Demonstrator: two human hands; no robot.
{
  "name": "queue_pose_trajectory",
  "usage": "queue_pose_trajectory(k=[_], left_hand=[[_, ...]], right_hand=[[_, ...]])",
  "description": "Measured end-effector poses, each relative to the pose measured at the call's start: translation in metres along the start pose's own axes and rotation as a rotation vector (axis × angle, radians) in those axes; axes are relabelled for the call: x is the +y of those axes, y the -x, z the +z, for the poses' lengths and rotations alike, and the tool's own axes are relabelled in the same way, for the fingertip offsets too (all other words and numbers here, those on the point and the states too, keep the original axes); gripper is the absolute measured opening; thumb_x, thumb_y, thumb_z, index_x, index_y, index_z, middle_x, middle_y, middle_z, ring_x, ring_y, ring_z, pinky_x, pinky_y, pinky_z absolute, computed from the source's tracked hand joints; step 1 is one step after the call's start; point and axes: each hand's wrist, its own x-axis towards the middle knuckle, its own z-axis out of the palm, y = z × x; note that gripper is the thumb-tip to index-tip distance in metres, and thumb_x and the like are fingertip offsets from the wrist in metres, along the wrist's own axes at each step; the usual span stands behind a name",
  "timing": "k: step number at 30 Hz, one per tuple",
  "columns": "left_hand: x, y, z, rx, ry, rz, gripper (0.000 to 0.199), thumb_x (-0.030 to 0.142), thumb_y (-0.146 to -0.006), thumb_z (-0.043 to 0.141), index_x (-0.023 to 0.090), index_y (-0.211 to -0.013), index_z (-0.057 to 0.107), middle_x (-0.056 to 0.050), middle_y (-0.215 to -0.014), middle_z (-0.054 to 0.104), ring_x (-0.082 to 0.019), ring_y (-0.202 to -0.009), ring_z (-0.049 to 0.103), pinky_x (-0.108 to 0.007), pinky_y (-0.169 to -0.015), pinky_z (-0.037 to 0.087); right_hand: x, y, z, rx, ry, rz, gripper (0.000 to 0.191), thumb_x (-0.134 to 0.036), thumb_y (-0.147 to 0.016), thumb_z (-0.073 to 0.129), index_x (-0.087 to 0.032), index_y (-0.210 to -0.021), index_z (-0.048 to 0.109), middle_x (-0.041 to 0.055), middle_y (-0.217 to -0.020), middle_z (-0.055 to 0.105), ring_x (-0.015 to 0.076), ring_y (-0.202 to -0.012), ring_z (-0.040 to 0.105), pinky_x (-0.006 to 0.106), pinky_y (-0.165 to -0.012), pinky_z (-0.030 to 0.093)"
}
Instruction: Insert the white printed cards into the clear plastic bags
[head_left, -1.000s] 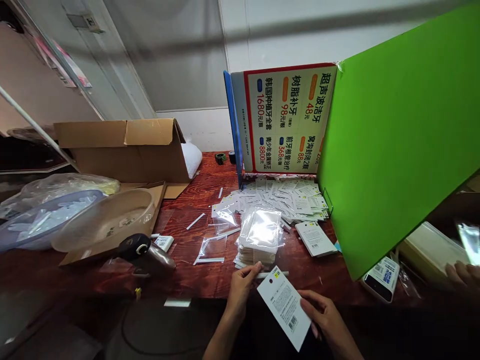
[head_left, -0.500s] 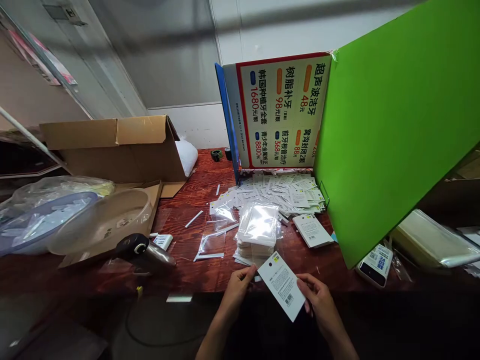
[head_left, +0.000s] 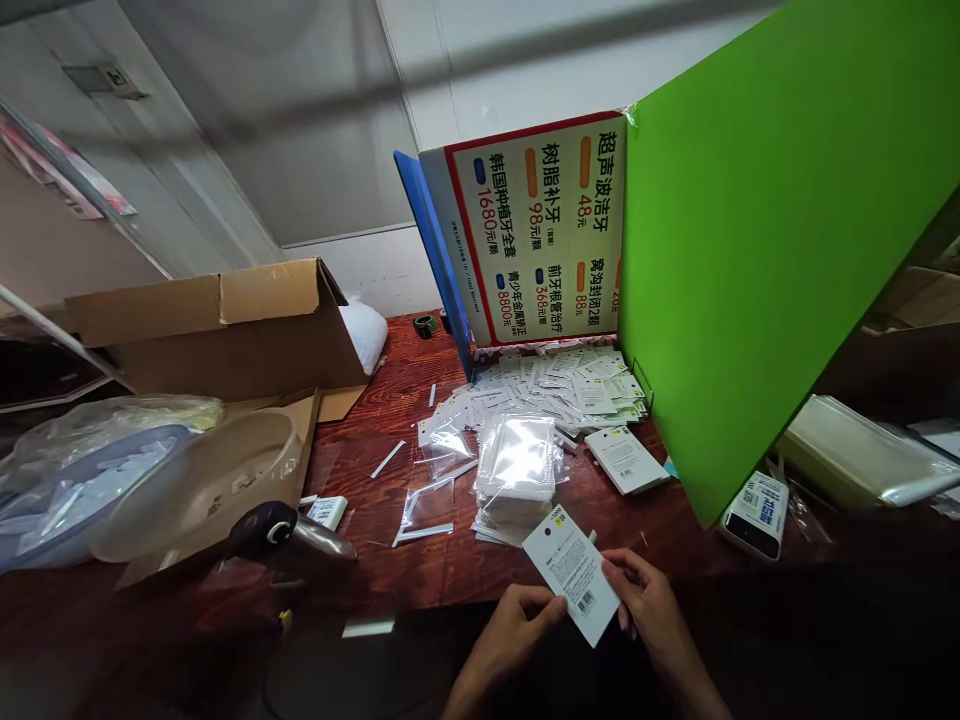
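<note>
A white printed card (head_left: 571, 575) with a barcode and a hole near its top is held tilted over the table's front edge. My right hand (head_left: 646, 600) pinches its right edge between thumb and fingers. On the lower left edge, my left hand (head_left: 517, 632) is closed with the thumb on the card; the fingers behind are partly hidden. Just beyond the card stands a stack of clear plastic sleeves (head_left: 516, 470). To its right lies a small pile of similar cards (head_left: 626, 460). Many loose cards (head_left: 540, 385) are heaped farther back.
Folded boards, one green (head_left: 735, 240) and one printed with prices (head_left: 544, 235), stand around the heap. Left are a tape dispenser (head_left: 289, 535), a translucent basin (head_left: 202, 480) and a cardboard box (head_left: 225, 330). White strips (head_left: 388, 459) lie on the table. A phone-like device (head_left: 756, 512) sits at right.
My left hand has moved from the card's upper left side down to its lower left edge. My right hand keeps its hold. The view has shifted and tilted slightly.
</note>
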Motion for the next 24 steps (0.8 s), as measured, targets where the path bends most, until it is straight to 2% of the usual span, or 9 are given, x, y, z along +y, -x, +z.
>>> queue_pose_trajectory(k=[3,6,8,10,13,17,20,24], left_hand=[[-0.012,-0.009,-0.007,0.094,0.064,-0.014,0.073,0.071,-0.076,0.062,0.01,-0.114,0.072,-0.016,-0.105,0.075,-0.025,-0.082,0.067,-0.03,-0.064,0.05],[-0.018,-0.015,-0.01,0.251,0.244,-0.025,0.069,0.069,-0.072,0.068,0.009,-0.107,0.073,-0.016,-0.102,0.075,-0.024,-0.083,0.067,-0.032,-0.071,0.053],[-0.016,-0.017,-0.007,0.331,0.369,-0.038,0.06,0.063,-0.073,0.07,0.009,-0.098,0.074,-0.014,-0.093,0.076,-0.024,-0.082,0.068,-0.034,-0.078,0.053],[-0.012,-0.016,-0.003,0.394,0.462,-0.052,0.057,0.061,-0.073,0.072,0.009,-0.095,0.074,-0.014,-0.088,0.076,-0.025,-0.081,0.069,-0.034,-0.078,0.053],[-0.006,-0.012,0.003,0.42,0.508,-0.082,0.059,0.061,-0.069,0.076,0.008,-0.095,0.073,-0.015,-0.089,0.076,-0.027,-0.082,0.071,-0.035,-0.075,0.054],[-0.004,-0.009,0.006,0.425,0.421,-0.114,0.065,0.067,-0.063,0.077,0.007,-0.09,0.074,-0.018,-0.091,0.077,-0.031,-0.085,0.071,-0.037,-0.075,0.055],[-0.003,-0.01,0.012,0.383,0.343,-0.081,0.072,0.072,-0.06,0.075,0.007,-0.091,0.076,-0.02,-0.095,0.077,-0.034,-0.089,0.071,-0.039,-0.079,0.055],[0.005,-0.011,0.019,0.332,0.267,-0.02,0.075,0.074,-0.064,0.07,0.006,-0.096,0.077,-0.021,-0.101,0.076,-0.035,-0.095,0.07,-0.041,-0.084,0.054]], right_hand=[[0.005,0.002,-0.006,-0.051,0.031,0.001,0.06,-0.072,-0.07,0.067,-0.014,-0.087,0.07,0.0024,-0.059,0.064,0.0045,-0.032,0.036,0.019,-0.033,0.024],[0.007,0.007,-0.009,-0.153,0.033,0.052,0.058,-0.068,-0.071,0.068,-0.014,-0.093,0.069,0.0017,-0.06,0.064,0.0069,-0.033,0.041,0.02,-0.032,0.028],[0.004,0.011,-0.009,-0.257,-0.032,0.083,0.053,-0.056,-0.069,0.076,-0.016,-0.103,0.067,0.0028,-0.071,0.069,0.011,-0.043,0.054,0.022,-0.039,0.041],[-0.001,0.016,-0.007,-0.369,-0.115,0.092,0.057,-0.04,-0.067,0.082,-0.02,-0.116,0.062,0.0035,-0.088,0.071,0.0152,-0.061,0.065,0.026,-0.055,0.051],[-0.004,0.022,-0.005,-0.439,-0.163,0.067,0.059,-0.029,-0.069,0.081,-0.023,-0.123,0.056,0.0011,-0.088,0.071,0.0173,-0.07,0.068,0.028,-0.063,0.053],[0.008,0.021,-0.001,-0.389,-0.145,0.036,0.041,-0.042,-0.076,0.078,-0.021,-0.103,0.056,0.0022,-0.079,0.071,0.019,-0.067,0.069,0.029,-0.062,0.054],[0.02,0.016,0.004,-0.313,-0.159,0.019,0.044,-0.054,-0.073,0.078,-0.021,-0.088,0.052,0.0044,-0.077,0.071,0.0221,-0.067,0.071,0.033,-0.062,0.056],[0.025,0.015,0.011,-0.181,-0.191,0.008,0.048,-0.056,-0.071,0.08,-0.021,-0.086,0.052,0.005,-0.074,0.071,0.023,-0.067,0.071,0.034,-0.065,0.058]])
